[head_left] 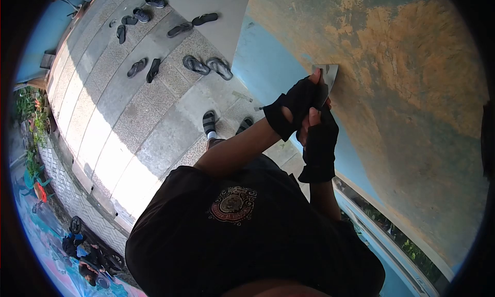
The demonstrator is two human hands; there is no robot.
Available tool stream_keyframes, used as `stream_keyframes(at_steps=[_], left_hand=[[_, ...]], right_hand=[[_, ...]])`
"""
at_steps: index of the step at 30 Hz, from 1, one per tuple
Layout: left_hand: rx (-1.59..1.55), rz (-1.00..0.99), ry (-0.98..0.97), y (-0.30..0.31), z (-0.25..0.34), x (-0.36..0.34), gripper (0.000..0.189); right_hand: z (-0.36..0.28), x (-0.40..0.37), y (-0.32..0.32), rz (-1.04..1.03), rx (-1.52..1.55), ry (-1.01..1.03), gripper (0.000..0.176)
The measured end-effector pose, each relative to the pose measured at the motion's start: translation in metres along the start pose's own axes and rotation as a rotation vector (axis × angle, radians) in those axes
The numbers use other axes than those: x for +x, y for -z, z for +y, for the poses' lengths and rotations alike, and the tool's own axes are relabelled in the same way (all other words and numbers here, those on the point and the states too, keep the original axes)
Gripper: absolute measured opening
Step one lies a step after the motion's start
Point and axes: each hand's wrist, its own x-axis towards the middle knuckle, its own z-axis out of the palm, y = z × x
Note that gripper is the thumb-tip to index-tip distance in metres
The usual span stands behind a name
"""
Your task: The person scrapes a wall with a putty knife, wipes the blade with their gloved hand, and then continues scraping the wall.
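Clamped in black fingerless-gloved left hand (305, 98) and right hand (320, 136), holding silver metal scraper (331, 77) against mottled tan wall (405, 54).

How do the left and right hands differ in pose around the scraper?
The left hand reaches up to the blade of the scraper, its thumb against the metal; the right hand sits lower, and its exact grip is hidden. The left forearm slants in from the side, while the right one rises more steeply. Both wear black gloves that leave fingertips bare.
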Motion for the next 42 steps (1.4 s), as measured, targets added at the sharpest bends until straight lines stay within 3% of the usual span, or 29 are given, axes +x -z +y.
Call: stream_keyframes(at_steps=[3,6,9,15,18,21,24,28,31,34,36,39,42], left_hand=[[-0.081,-0.095,0.059,0.015,-0.011,0.003,0.06],[-0.027,-0.031,0.029,0.004,-0.004,-0.002,0.057],[-0.04,-0.104,0.096,0.016,0.0,0.002,0.057],[-0.023,0.005,0.0,0.0,0.0,-0.002,0.056],[-0.056,-0.071,0.065,0.005,0.006,-0.001,0.057],[-0.012,-0.015,0.031,-0.012,0.004,-0.011,0.06],[-0.106,-0.003,0.071,0.003,0.009,0.002,0.061],[-0.066,-0.029,0.072,0.004,0.005,-0.002,0.06],[-0.006,0.019,0.002,-0.002,0.004,-0.002,0.059],[-0.083,-0.123,0.048,0.016,0.007,0.003,0.059],[-0.066,-0.075,0.048,0.008,-0.003,0.0,0.06],[-0.048,-0.084,0.042,0.018,0.011,0.006,0.06],[-0.075,-0.126,0.055,0.018,0.008,0.007,0.061]], right_hand=[[0.015,0.007,0.003,0.028,-0.282,0.151,0.018],[0.006,0.0,0.01,0.017,-0.204,0.024,0.022],[0.014,0.002,-0.002,0.095,-0.336,0.17,0.023],[-0.002,0.004,0.004,-0.003,-0.06,0.008,0.019],[0.012,0.011,0.007,0.011,-0.222,0.111,0.02],[-0.008,-0.006,0.0,0.069,-0.087,-0.002,0.023],[0.009,0.015,0.007,-0.027,-0.235,0.112,0.021],[0.008,0.004,0.003,0.032,-0.249,0.104,0.02],[-0.005,0.001,-0.01,0.073,-0.062,0.057,0.019],[0.001,0.003,-0.006,0.048,-0.234,0.132,0.019],[0.003,0.002,0.007,0.031,-0.382,0.045,0.023],[0.001,0.003,-0.007,0.082,-0.3,0.096,0.024],[0.001,0.007,-0.008,0.061,-0.416,0.155,0.024]])
